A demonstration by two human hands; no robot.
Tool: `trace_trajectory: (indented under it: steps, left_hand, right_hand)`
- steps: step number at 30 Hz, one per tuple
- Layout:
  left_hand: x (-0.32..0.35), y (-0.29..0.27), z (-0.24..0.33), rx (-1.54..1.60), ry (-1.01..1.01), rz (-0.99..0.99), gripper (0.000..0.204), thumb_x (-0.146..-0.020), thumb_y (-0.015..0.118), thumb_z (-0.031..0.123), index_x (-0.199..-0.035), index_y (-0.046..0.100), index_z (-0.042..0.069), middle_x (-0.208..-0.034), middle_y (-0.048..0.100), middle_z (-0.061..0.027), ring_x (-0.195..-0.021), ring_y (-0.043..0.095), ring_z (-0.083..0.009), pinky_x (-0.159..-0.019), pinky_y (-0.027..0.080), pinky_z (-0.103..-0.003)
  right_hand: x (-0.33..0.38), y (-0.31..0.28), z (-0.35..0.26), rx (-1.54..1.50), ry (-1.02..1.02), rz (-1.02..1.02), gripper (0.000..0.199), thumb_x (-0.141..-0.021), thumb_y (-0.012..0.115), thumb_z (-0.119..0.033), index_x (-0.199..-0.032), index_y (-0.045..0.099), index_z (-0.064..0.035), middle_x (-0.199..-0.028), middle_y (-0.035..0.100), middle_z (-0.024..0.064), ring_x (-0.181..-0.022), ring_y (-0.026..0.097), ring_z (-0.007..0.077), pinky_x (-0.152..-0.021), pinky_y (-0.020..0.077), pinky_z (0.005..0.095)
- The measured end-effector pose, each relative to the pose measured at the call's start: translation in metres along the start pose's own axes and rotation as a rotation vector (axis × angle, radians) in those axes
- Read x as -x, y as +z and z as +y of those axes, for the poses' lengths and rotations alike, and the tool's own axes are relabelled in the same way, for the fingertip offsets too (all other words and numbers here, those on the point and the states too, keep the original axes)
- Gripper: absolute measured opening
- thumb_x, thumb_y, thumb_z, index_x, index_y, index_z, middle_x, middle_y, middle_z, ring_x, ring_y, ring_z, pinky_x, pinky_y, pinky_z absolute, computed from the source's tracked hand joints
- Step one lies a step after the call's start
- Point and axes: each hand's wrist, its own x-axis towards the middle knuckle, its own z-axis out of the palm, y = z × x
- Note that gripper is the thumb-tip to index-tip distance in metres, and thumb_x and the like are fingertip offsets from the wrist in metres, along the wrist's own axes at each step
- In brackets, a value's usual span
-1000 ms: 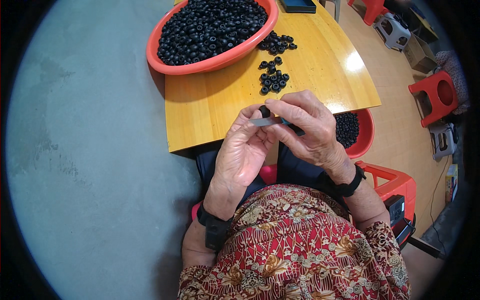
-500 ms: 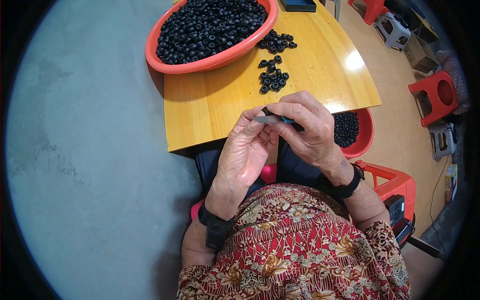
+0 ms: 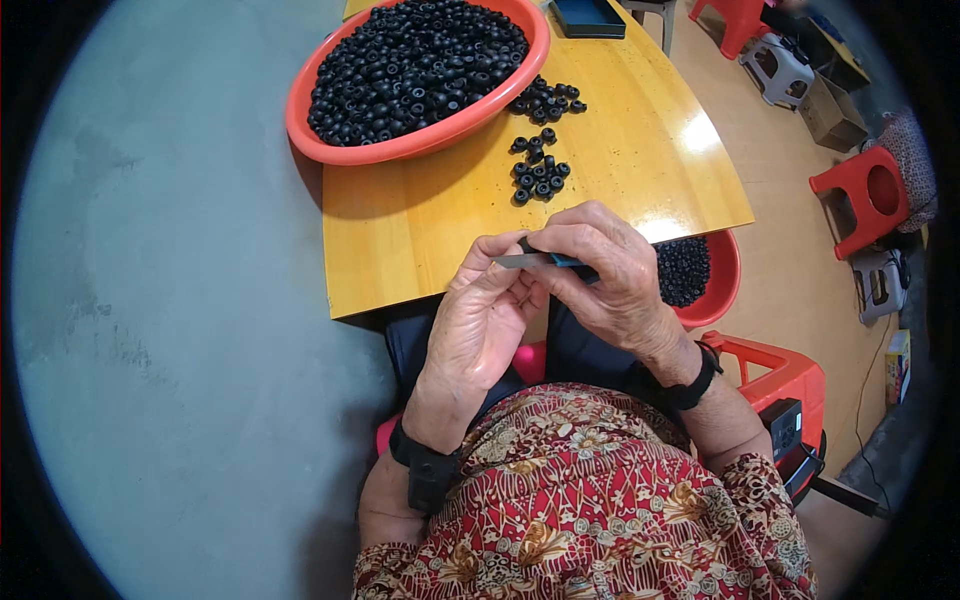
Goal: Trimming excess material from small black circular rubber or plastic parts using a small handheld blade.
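My right hand (image 3: 612,272) grips a small knife (image 3: 522,261) with a blue and black handle, its grey blade pointing left across my fingers. Pinched in the fingertips of my left hand (image 3: 470,325) is a small black rubber-like piece (image 3: 526,244), mostly hidden by fingers and blade. Blade and piece meet just short of the table's near edge, above my lap. Beyond my hands, a cluster of round black pieces (image 3: 540,182) with holes lies on the yellow table (image 3: 640,140). More such pieces (image 3: 545,100) sit beside the big red basin (image 3: 385,153), which is heaped with them.
Below the table's right edge stands another red basin (image 3: 727,275) holding small black pieces. A red stool (image 3: 790,365) with a black device is by my right arm. Farther right are another red stool (image 3: 865,195), a cardboard box (image 3: 833,112) and a dark tray (image 3: 588,18) on the table.
The view has shifted slightly, so the table and basins appear lower. Both hands keep their hold, with the knife against the black piece; the blade's angle has changed a little.
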Motion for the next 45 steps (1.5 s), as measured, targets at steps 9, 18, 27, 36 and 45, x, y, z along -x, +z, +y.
trace_trajectory:
  steps: [9,18,27,36,45]
  left_hand:
    - [-0.004,0.003,0.003,0.026,-0.005,0.008,0.02,-0.09,0.065,0.007,-0.109,0.058,0.007,-0.099,0.064,-0.003,-0.091,0.061,-0.0111,-0.086,0.048,-0.027]
    - [-0.001,0.015,0.008,0.021,-0.005,0.039,0.017,-0.094,0.062,0.008,-0.11,0.057,0.007,-0.1,0.066,-0.0052,-0.09,0.063,-0.0122,-0.083,0.051,-0.026]
    - [-0.003,0.01,0.006,-0.009,0.01,0.035,0.018,-0.092,0.065,0.011,-0.108,0.058,0.006,-0.099,0.065,-0.0034,-0.089,0.061,-0.0107,-0.082,0.05,-0.025]
    - [-0.001,0.001,0.002,0.062,-0.01,0.031,0.016,-0.089,0.065,0.007,-0.105,0.063,0.01,-0.103,0.064,-0.0021,-0.096,0.059,-0.0134,-0.09,0.048,-0.03]
    - [-0.003,0.002,0.001,0.092,-0.002,0.034,0.016,-0.089,0.061,0.002,-0.104,0.06,0.009,-0.105,0.063,-0.0042,-0.098,0.059,-0.0147,-0.09,0.049,-0.031]
  right_hand:
    - [0.001,-0.002,0.002,0.014,0.012,-0.037,0.026,-0.068,0.075,-0.004,-0.091,0.062,-0.0049,-0.086,0.061,0.0107,-0.077,0.062,0.0281,-0.065,0.051,0.0355]
    - [-0.001,-0.004,0.003,-0.055,0.008,0.01,0.019,-0.077,0.074,-0.007,-0.092,0.063,-0.0022,-0.086,0.063,0.0138,-0.078,0.063,0.0293,-0.066,0.0513,0.0364]
    - [-0.002,0.001,-0.001,0.046,-0.093,-0.005,0.028,-0.073,0.074,-0.006,-0.1,0.067,-0.0033,-0.087,0.064,0.0118,-0.075,0.063,0.0277,-0.064,0.0519,0.0346]
    - [0.003,0.005,0.006,0.065,-0.089,0.045,0.027,-0.07,0.076,-0.005,-0.094,0.065,-0.0039,-0.082,0.062,0.0102,-0.073,0.062,0.0269,-0.062,0.0508,0.0354]
    - [0.002,0.003,0.009,0.035,-0.02,0.035,0.024,-0.069,0.077,-0.006,-0.089,0.063,-0.0032,-0.079,0.061,0.011,-0.071,0.061,0.0283,-0.061,0.0495,0.0356]
